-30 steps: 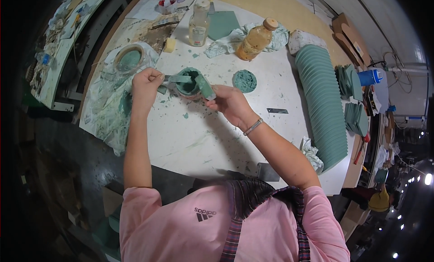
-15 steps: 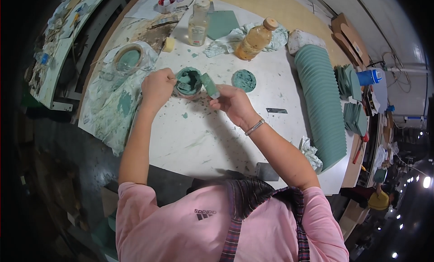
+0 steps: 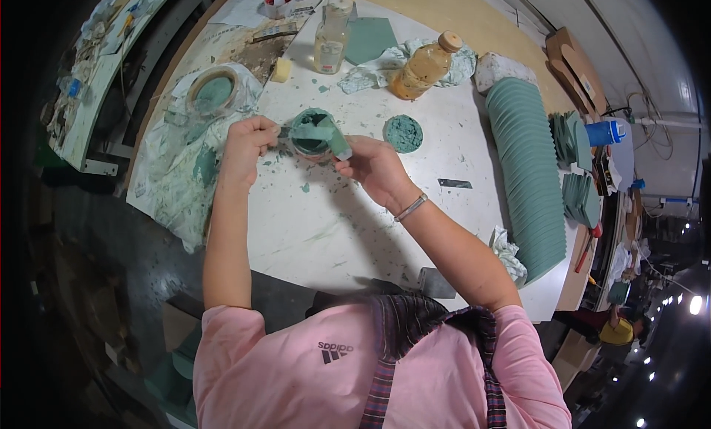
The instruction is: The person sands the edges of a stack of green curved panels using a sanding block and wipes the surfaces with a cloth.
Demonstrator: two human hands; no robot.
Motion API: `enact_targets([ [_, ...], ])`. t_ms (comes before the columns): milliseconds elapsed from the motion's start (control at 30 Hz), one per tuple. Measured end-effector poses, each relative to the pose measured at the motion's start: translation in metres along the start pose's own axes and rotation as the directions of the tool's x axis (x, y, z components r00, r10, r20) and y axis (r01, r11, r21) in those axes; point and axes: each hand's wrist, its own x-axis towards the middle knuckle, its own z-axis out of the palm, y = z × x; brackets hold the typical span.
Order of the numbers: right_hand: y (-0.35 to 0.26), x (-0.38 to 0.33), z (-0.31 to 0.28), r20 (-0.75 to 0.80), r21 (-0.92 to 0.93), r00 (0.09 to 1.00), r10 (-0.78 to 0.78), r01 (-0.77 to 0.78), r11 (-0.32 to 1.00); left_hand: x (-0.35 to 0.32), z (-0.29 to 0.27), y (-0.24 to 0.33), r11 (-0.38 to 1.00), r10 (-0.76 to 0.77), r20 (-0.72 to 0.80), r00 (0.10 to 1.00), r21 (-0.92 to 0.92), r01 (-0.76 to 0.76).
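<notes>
An open jar of green paste (image 3: 309, 155) stands on the white table between my hands. At its left, my left hand (image 3: 248, 146) is closed in a pinch on a thin strip-like scraper (image 3: 300, 132), smeared green and reaching over the jar's mouth. My right hand (image 3: 374, 170) is closed round the pale end of a flat green-coated scraper (image 3: 337, 141), tilted at the jar's right rim. The two scrapers meet or overlap above the opening; whether they touch I cannot tell. Right of the jar lies a round lid caked with green paste (image 3: 404, 134).
Behind stand a clear bottle (image 3: 331, 44) and an amber bottle (image 3: 422, 70) beside crumpled cloth. A long row of green sheets (image 3: 524, 181) runs along the right. A dark blade (image 3: 455, 183) lies nearer. Stained plastic with a tape roll (image 3: 212, 94) covers the left edge.
My left hand has drawn slightly left and down, and its thin scraper now shows across the jar's mouth. My right hand and its scraper have shifted a little left and down.
</notes>
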Motion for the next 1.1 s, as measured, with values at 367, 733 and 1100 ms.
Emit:
enact_targets([
  [367,0.007,0.006,-0.005,-0.033,0.045,0.998,-0.049,0.051,0.998,-0.074,0.065,0.022,0.221,0.77,0.274,0.576,0.733,-0.644],
  [733,0.009,0.001,0.0,-0.067,0.006,0.995,-0.075,0.076,0.997,-0.087,0.078,0.015,0.131,0.841,0.294,0.453,0.703,-0.699],
  [1100,0.01,-0.001,-0.004,-0.055,0.031,0.995,-0.085,0.087,0.996,-0.087,0.075,-0.001,0.131,0.865,0.266,0.425,0.698,-0.704],
])
